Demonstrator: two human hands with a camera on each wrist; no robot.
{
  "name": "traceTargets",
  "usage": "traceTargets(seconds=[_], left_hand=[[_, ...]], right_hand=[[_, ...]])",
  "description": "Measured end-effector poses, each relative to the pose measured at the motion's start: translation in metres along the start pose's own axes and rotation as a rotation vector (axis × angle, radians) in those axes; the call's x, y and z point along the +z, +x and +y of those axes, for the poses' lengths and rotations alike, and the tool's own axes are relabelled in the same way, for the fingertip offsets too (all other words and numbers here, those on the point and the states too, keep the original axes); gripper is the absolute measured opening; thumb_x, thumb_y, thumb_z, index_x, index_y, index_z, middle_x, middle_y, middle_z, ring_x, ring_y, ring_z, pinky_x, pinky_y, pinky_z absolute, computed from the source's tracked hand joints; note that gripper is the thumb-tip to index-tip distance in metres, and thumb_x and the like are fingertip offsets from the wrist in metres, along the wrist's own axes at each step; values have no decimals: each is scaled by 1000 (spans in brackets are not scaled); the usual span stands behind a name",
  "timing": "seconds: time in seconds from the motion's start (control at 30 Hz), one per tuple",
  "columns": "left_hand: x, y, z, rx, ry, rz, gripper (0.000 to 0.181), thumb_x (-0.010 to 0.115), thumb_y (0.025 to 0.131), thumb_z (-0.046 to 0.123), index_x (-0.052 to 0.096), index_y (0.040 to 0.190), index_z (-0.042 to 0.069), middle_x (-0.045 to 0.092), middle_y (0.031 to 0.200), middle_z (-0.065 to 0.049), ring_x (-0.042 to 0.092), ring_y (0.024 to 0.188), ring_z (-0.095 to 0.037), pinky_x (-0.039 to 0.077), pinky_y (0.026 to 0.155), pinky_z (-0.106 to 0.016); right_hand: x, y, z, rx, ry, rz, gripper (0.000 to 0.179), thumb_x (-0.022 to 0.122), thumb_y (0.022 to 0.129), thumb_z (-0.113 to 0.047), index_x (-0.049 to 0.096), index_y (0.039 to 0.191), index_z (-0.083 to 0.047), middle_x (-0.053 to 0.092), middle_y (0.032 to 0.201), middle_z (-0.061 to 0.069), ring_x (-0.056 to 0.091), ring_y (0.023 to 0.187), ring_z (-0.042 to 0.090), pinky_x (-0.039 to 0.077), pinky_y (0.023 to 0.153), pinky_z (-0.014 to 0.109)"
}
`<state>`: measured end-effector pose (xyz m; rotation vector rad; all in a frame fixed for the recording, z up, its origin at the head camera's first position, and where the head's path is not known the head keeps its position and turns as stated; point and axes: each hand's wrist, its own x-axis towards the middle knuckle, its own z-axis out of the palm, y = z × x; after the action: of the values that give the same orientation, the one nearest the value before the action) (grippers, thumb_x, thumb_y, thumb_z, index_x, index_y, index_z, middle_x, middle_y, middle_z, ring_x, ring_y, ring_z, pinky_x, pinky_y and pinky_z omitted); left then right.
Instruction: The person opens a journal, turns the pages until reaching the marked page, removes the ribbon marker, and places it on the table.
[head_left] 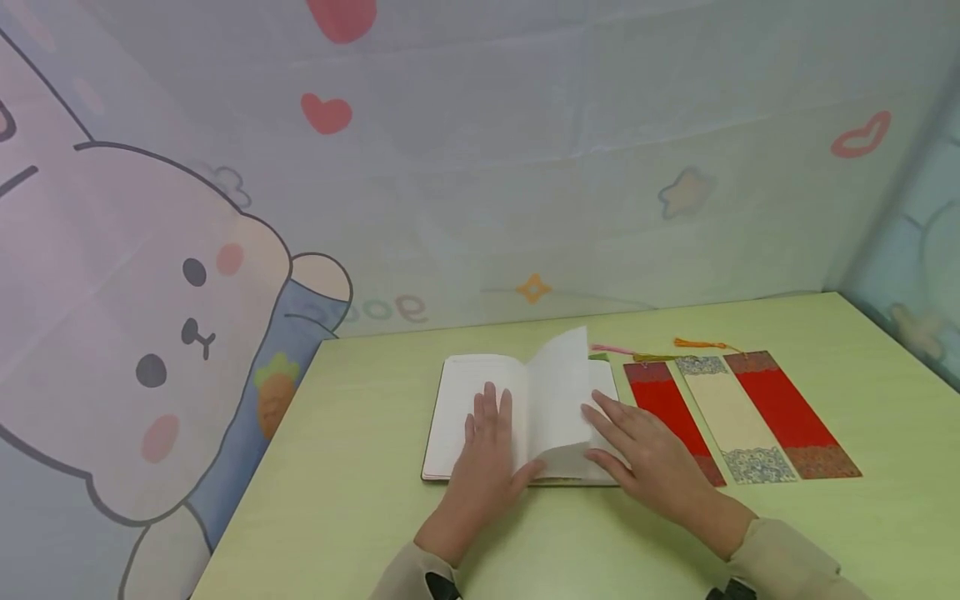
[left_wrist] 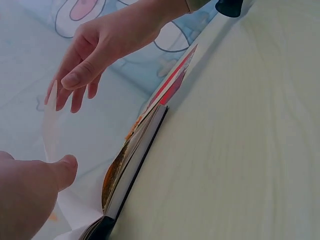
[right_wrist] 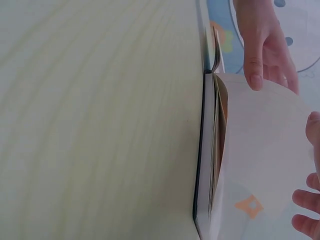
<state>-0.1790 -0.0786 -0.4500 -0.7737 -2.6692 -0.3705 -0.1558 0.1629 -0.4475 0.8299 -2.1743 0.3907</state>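
Observation:
A notebook [head_left: 468, 383] lies open on the table, with one white page [head_left: 558, 392] standing up from its middle. My left hand [head_left: 483, 462] is over the left page with its fingers straight, its thumb out toward the spine. Beside the raised page's free edge is my right hand [head_left: 652, 458], its fingers spread and loosely bent. In the left wrist view, the page edge meets the fingers of the right hand [left_wrist: 97, 55], and its thumb stands apart from the page. The right wrist view shows the notebook's page block [right_wrist: 207, 145] and the broad raised sheet [right_wrist: 265, 150].
Right of the notebook lie a red bookmark [head_left: 667, 408], a cream bookmark [head_left: 735, 417] and another red bookmark [head_left: 791, 412], with tassels such as an orange tassel [head_left: 701, 342] at their tops. A printed cloth [head_left: 480, 167] hangs behind the pale table [head_left: 360, 433].

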Motion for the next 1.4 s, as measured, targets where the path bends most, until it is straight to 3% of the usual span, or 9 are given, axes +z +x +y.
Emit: traceTargets(seconds=[0.2, 0.4, 0.5, 0.67, 0.77, 1.0, 1.13, 1.4], left_hand=[[-3, 0, -3, 112, 106, 143, 98, 64, 86, 41, 1, 146, -3, -10, 149, -29, -4, 136, -45, 21, 105, -54], [-4, -1, -7, 166, 309, 298, 108, 71, 79, 40, 0, 143, -11, -33, 136, -38, -1, 132, -54, 13, 107, -53], [-4, -2, -8, 178, 409, 347, 113, 74, 74, 40, 1, 142, -13, -38, 131, -39, -2, 130, -56, 8, 107, -55], [-5, -1, -11, 198, 449, 396, 108, 80, 67, 35, 16, 146, -3, -38, 135, -33, -24, 130, -46, 20, 97, -67], [-5, -1, -14, 170, 421, 361, 101, 81, 66, 34, 25, 146, 7, -34, 140, -31, -29, 130, -42, 19, 94, -71], [-9, -7, -20, 18, 352, 111, 88, 70, 77, 43, 28, 146, 9, -10, 147, -34, -11, 134, -48, 13, 96, -71], [-9, -8, -22, -17, 299, 25, 79, 65, 83, 42, 31, 145, 9, 2, 149, -31, 0, 134, -51, 13, 98, -69], [2, -11, -35, -72, 173, -134, 68, 53, 91, 44, 30, 146, 10, 13, 150, -26, 3, 135, -49, 9, 103, -64]], right_hand=[[0, 0, 0, 12, 0, 9, 58, 43, 96, -47, 52, 131, -3, 53, 130, 17, 55, 112, 31, 46, 86, 50], [-1, -4, 1, 78, -5, -69, 66, 33, 96, -53, 52, 131, 0, 53, 130, 17, 54, 114, 31, 44, 88, 50], [-3, -5, 0, 124, -13, -135, 58, 48, 94, -46, 52, 131, -1, 52, 131, 16, 53, 116, 31, 43, 90, 50], [-5, -6, 0, 176, -20, -218, 58, 73, 79, -25, 54, 128, -2, 54, 129, 16, 52, 115, 32, 42, 91, 51], [-4, -6, -1, 193, -31, -261, 53, 73, 80, -26, 58, 124, -2, 57, 125, 16, 54, 113, 32, 42, 92, 50], [-4, -8, -2, 221, -43, -346, 46, 72, 81, -27, 62, 119, -3, 61, 119, 14, 56, 110, 32, 43, 91, 50], [-5, -9, -2, 230, -43, -383, 45, 70, 82, -28, 62, 119, -3, 61, 120, 14, 56, 110, 32, 43, 91, 49], [-5, -11, 1, 262, -51, -489, 48, 68, 84, -32, 61, 121, -4, 59, 122, 15, 54, 113, 32, 42, 93, 49]])
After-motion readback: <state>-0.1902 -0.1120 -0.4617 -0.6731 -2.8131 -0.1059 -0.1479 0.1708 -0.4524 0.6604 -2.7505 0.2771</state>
